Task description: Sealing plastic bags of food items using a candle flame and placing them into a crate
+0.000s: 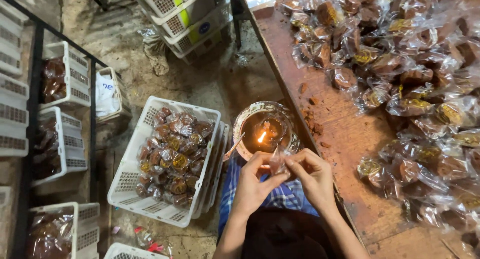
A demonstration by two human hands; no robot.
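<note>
Clear plastic packet (276,161) sits pinched between left hand (253,181) and right hand (312,176), both grips closed on it, its open end tipped toward the flame (261,137) just beyond, near the table (345,139).

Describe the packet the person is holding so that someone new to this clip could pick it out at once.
Start at the long wooden table on the right, heaped with clear-wrapped brown sweets. At its near left edge sits a round bowl with a small flame. Just below that flame, the left hand and right hand pinch one small clear packet. It is the only packet lifted off any surface.
</note>
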